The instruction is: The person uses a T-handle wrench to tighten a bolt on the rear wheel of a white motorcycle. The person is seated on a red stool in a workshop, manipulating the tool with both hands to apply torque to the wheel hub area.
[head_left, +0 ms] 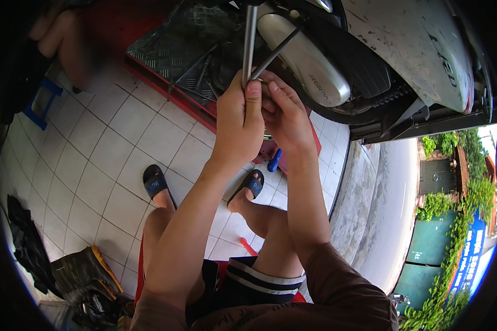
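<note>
My left hand (240, 118) is closed around the lower end of a smooth silver metal rod (250, 44), its thumb pressed along it. A thinner dark rod (278, 52) slants down from the upper right to the left fingertips; whether it is held cannot be made out. Beside it, my right hand (288, 116) has thumb and fingers pinched together close to the left thumb. What lies between those right fingers is too small to name. Just beyond both hands is a motorbike, with its silver oval cover (306, 60) nearest.
The motorbike's grey side panel (411, 47) fills the upper right, above a red lift (196, 110) with a patterned metal plate. A blue-handled tool (275, 160) lies below my hands. At left are a blue stool (43, 103), another person's leg (74, 49) and a dark bag (86, 273).
</note>
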Demonstrator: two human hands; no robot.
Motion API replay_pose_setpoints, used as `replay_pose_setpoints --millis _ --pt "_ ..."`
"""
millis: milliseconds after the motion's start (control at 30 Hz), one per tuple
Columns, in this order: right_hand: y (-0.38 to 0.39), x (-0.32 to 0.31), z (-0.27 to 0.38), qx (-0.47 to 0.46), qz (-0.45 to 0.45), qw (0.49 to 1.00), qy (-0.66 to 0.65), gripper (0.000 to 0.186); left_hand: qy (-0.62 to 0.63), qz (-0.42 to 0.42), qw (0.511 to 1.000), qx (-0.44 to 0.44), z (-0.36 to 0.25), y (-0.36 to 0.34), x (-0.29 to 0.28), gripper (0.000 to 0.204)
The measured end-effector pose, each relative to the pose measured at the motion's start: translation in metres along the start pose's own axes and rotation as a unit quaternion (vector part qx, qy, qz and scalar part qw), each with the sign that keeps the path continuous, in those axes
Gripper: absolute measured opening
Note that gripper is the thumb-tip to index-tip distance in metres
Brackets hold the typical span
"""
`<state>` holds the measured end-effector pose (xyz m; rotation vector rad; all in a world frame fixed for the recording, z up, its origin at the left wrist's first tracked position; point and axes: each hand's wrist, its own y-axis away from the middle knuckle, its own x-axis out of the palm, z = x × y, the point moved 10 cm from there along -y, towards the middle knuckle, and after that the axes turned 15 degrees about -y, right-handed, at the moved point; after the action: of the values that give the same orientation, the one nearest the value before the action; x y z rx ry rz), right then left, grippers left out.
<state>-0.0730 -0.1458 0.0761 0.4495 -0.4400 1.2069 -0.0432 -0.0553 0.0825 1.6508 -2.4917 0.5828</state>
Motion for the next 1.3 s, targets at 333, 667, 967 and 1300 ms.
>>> replay_pose_setpoints --millis 333,667,967,1300 --pt "-0.005 -0.021 -0.008 0.068 0.029 0.996 0.054 0.04 0.327 0.032 0.927 -0.179 0.034 0.029 0.036 0.041" --pt "-0.024 0.011 -0.022 0.051 0.256 0.958 -0.119 0.027 0.078 0.227 0.928 -0.285 0.011 0.039 0.027 0.061" --pt "-0.031 0.038 -0.016 0.028 0.187 0.97 -0.154 0.023 -0.292 0.045 0.945 -0.14 -0.022 0.024 -0.053 0.041" --pt "-0.038 0.023 -0.015 0.007 0.139 0.98 -0.143 0.024 -0.231 0.01 0.966 -0.119 -0.044 0.034 -0.047 0.059"
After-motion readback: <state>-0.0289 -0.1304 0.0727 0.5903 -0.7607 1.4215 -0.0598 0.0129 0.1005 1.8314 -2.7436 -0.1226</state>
